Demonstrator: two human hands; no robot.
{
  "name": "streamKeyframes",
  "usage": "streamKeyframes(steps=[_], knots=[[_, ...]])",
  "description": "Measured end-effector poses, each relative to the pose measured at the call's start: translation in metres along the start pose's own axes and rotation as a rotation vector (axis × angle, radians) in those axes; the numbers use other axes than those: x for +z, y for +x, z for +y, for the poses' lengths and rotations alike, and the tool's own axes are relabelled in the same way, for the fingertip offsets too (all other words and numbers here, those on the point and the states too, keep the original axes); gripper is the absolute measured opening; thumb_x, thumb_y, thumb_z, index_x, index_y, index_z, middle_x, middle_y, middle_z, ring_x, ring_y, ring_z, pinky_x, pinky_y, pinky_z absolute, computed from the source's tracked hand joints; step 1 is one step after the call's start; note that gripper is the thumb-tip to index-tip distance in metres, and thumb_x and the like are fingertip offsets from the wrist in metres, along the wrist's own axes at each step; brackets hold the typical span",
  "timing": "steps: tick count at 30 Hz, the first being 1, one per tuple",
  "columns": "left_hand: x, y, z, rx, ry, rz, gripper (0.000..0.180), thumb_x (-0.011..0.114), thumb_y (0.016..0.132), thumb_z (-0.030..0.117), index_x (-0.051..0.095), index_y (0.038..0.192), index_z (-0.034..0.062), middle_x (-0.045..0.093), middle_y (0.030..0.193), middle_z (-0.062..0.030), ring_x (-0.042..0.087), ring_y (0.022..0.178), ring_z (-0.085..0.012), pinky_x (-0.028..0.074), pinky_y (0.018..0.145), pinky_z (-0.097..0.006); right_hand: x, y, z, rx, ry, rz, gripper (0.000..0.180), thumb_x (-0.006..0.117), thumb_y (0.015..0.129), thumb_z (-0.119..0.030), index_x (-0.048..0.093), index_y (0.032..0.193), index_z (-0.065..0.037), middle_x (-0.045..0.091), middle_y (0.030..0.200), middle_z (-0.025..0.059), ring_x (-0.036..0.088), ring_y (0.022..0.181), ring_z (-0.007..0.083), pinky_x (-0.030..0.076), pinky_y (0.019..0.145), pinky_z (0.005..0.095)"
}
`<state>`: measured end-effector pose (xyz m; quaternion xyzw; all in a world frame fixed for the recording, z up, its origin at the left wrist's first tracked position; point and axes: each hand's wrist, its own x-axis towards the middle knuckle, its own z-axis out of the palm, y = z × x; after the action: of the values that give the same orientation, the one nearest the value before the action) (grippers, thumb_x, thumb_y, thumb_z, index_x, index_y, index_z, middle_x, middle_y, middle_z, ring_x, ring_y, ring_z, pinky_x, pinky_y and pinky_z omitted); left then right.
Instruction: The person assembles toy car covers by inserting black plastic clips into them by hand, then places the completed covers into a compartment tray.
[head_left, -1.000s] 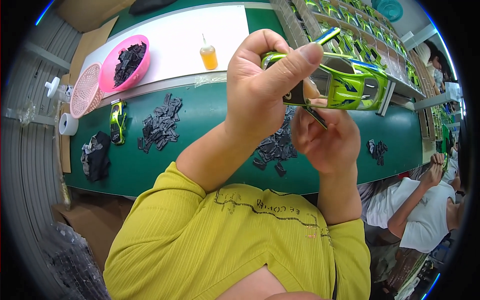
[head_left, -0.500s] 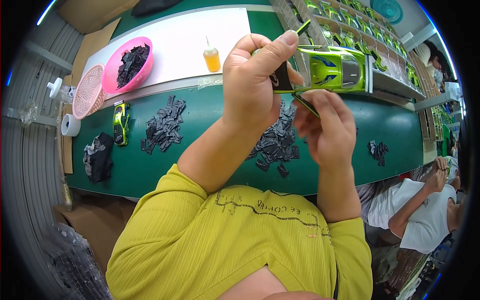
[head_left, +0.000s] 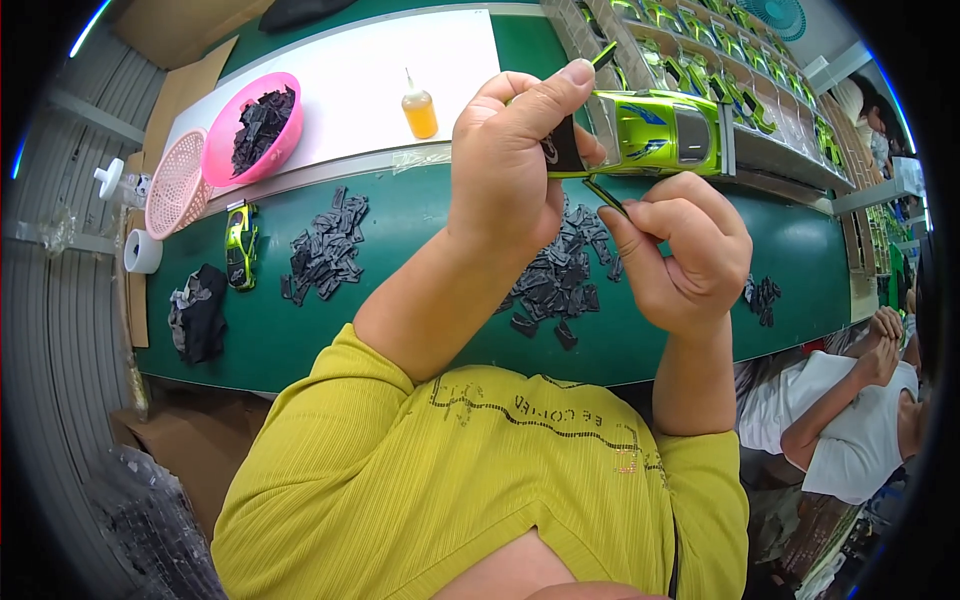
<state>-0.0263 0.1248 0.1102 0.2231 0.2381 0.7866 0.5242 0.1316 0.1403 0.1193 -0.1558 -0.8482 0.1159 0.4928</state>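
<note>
Above the green bench [head_left: 420,330]: we hold a green toy car body [head_left: 665,130] up in the left hand [head_left: 515,165], clenched on its rear end.
Right hand [head_left: 680,250] pinches a thin dark tool or strip [head_left: 605,195] at the car's lower edge; we can't quite tell which. Risk: the pinch slips and the tip scratches the paint, or the one-ended grip lets the car twist. Packaging: small amber bottle [head_left: 419,108] with white nozzle on the white sheet [head_left: 370,80], pink bowl [head_left: 255,130] of black parts left of it.

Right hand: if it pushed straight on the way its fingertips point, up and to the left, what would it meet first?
The right hand pinches a thin dark strip; straight on it would likely meet the green toy car shell held by the left hand, though depth is unclear.
</note>
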Motion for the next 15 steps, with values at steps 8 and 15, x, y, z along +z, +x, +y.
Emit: streamKeyframes(steps=[8, 15], knots=[[0.003, 0.001, -0.005, 0.021, 0.072, 0.106, 0.022, 0.07, 0.087, 0.018, 0.053, 0.087, 0.0037, 0.058, 0.063, -0.0086, 0.06, 0.056, -0.0199, 0.051, 0.059, -0.03, 0.013, -0.009, 0.008, 0.154, 0.076, 0.09, 0.022, 0.079, 0.066, 0.005, 0.061, 0.077, -0.002, 0.057, 0.069, 0.009, 0.056, 0.056, 0.0206, 0.044, 0.05, 0.0278], [0.006, -0.003, -0.012, -0.01, 0.093, 0.098, 0.025, 0.071, 0.087, 0.019, 0.051, 0.089, 0.0032, 0.058, 0.065, -0.0088, 0.06, 0.057, -0.0199, 0.05, 0.058, -0.03, 0.021, -0.006, 0.015, -0.056, -0.118, 0.114, 0.017, 0.076, 0.068, 0.002, 0.063, 0.079, -0.002, 0.062, 0.074, 0.0097, 0.06, 0.06, 0.0247, 0.048, 0.053, 0.0317]])
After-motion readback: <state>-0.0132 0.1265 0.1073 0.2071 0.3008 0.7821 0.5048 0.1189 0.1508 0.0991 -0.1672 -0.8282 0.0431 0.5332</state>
